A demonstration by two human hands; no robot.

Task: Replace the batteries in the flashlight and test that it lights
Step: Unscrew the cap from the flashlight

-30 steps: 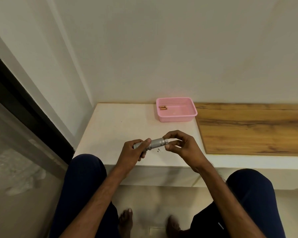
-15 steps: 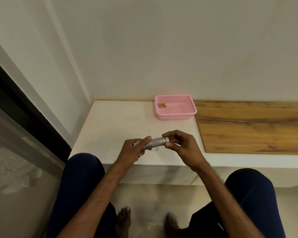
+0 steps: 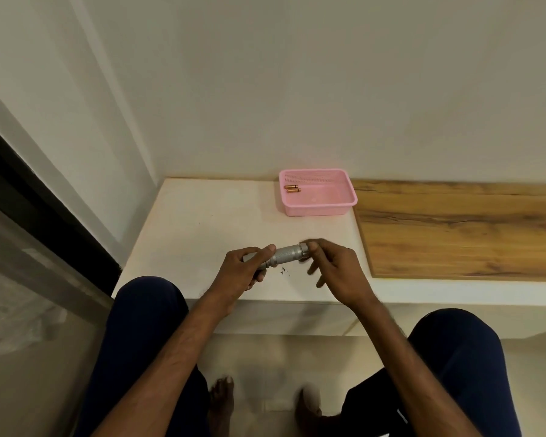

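A silver knurled flashlight (image 3: 286, 254) lies level just above the white ledge (image 3: 202, 228), near its front edge. My left hand (image 3: 240, 272) grips its left end with the thumb laid along the barrel. My right hand (image 3: 338, 269) is at the right end, index finger and thumb pinching the end cap; its other fingers are spread and blurred by motion. Two copper-coloured batteries (image 3: 292, 188) lie side by side in the left part of a pink plastic basket (image 3: 350, 200) at the back of the ledge.
Small dark specks (image 3: 284, 271) lie on the ledge under the flashlight. A wooden board (image 3: 454, 228) covers the ledge to the right of the basket. A wall stands behind, a dark-framed glass door (image 3: 29, 247) at the left. My knees and bare feet are below.
My right hand's lower fingers have opened out and blur while index and thumb stay on the end cap. The flashlight and my left hand keep their place.
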